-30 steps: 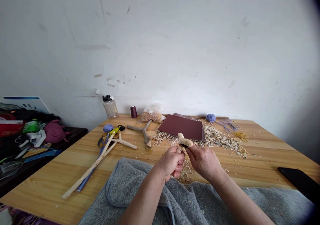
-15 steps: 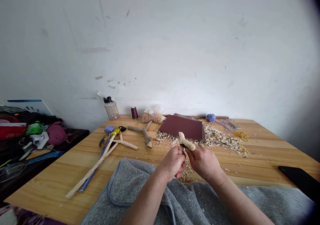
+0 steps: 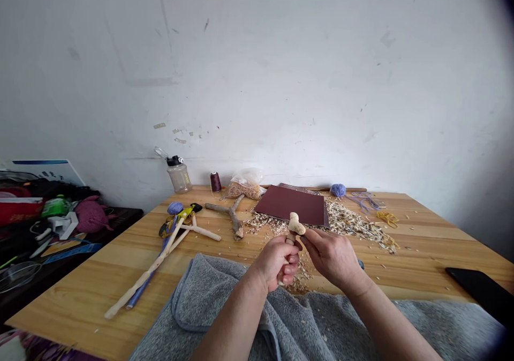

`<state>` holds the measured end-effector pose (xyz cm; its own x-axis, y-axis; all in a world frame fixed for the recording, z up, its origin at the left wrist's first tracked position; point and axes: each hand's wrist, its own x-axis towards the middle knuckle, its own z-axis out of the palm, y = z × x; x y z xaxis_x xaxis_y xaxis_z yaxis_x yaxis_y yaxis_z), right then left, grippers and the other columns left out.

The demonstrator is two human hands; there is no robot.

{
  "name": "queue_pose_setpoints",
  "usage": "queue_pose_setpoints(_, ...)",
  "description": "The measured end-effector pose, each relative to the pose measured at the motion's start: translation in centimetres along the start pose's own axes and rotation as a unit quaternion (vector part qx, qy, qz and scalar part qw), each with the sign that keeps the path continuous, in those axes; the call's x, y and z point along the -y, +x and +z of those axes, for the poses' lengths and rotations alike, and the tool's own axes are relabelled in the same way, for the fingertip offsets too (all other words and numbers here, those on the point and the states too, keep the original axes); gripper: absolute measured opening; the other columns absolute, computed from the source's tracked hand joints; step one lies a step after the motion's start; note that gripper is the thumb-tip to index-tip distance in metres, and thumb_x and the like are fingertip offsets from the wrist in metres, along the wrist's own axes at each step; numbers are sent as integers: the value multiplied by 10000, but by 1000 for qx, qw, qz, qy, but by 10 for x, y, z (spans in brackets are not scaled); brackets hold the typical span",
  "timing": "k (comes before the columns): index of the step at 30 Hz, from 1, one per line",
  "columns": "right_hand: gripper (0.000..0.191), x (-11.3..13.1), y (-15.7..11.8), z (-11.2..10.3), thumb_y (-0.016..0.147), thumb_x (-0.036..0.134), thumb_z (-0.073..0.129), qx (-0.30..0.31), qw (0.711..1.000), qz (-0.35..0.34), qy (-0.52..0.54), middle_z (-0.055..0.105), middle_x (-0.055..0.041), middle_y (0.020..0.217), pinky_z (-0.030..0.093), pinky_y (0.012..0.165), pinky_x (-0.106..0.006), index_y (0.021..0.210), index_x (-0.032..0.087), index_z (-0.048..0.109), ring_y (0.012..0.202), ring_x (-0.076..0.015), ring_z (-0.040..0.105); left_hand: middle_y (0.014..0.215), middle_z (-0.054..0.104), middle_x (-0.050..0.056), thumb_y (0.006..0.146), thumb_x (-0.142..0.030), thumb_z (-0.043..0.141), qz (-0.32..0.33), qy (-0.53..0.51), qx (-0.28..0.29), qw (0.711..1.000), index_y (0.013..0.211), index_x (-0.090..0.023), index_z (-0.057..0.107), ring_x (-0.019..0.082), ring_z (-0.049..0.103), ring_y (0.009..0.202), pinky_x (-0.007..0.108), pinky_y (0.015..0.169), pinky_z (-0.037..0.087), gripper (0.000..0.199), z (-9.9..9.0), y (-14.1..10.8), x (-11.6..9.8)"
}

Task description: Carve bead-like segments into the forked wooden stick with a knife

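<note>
Pale wood carving: raised over the table, knobbed end above the left fist, near side of the maroon sheet.
Left hand: fingers wrapped round its stem.
Right hand: fingers bent beside the knob; cannot tell what they grip.
Shavings: heaped by the sheet.
Towel: grey, below both forearms.

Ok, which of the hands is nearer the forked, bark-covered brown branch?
Left. The left hand is right of the branch and nearer the camera; the right hand is farther right.
</note>
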<state>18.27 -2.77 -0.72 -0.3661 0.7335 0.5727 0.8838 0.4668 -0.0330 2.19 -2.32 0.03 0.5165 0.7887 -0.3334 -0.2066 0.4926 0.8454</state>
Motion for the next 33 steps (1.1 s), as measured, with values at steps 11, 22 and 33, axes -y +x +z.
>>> queue_pose_setpoints(11, 302, 3, -3, 6, 925, 340, 326, 4, 999, 51, -7, 617, 10, 625, 193, 492, -255, 763, 214, 548, 483, -98, 510, 539, 347, -91, 628, -184, 580, 2, -45, 28, 999, 756, -209, 405, 24, 275, 339, 148, 341, 122, 218, -7, -2, -2)
queue_pose_setpoints(22, 283, 4, -3, 7, 924, 354, 331, 14, 998, 62, -3, 622, 15, 634, 186, 490, -262, 782, 220, 536, 492, -110, 530, 544, 353, -91, 612, -199, 600, -6, -44, 39, 998, 750, -218, 370, 25, 295, 346, 139, 331, 137, 269, -7, -3, -3)
queue_pose_setpoints(33, 281, 8, -3, 7, 924, 355, 334, 32, 996, 83, -26, 628, 13, 620, 159, 483, -268, 777, 218, 531, 490, -123, 545, 557, 348, -90, 625, -201, 581, -12, -28, 28, 999, 753, -226, 359, 26, 279, 351, 149, 339, 147, 257, -5, -3, -3)
